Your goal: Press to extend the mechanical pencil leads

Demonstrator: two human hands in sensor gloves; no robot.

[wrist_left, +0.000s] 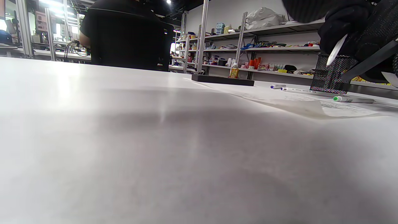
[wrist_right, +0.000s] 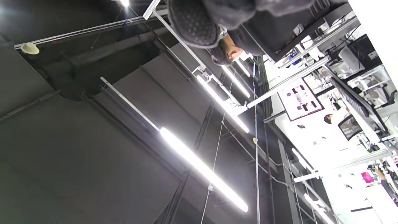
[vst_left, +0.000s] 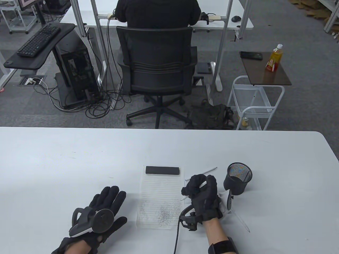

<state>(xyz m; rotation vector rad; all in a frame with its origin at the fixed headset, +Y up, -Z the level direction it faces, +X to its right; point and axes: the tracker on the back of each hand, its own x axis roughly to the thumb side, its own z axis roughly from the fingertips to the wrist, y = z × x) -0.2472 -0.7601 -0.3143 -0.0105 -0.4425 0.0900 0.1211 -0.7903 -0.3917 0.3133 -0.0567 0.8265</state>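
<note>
My right hand (vst_left: 199,187) is curled round a white mechanical pencil (vst_left: 203,184), held above the right edge of the lined paper sheet (vst_left: 159,201). Its tip (vst_left: 183,198) points down and left at the paper. In the left wrist view the same pencil (wrist_left: 336,49) shows in the right hand (wrist_left: 342,25) at the top right. A second pencil (vst_left: 202,173) lies on the table behind the hand, and a third (vst_left: 241,220) lies to its right. My left hand (vst_left: 112,201) lies flat on the table, fingers straight, holding nothing. In the right wrist view only a gloved finger (wrist_right: 192,21) shows against the ceiling.
A black mesh pen cup (vst_left: 237,178) stands just right of my right hand. A black bar (vst_left: 162,170) weighs down the far end of the paper. Grey scribbles mark the paper's near part. Beyond the table's far edge a person sits in an office chair (vst_left: 156,68).
</note>
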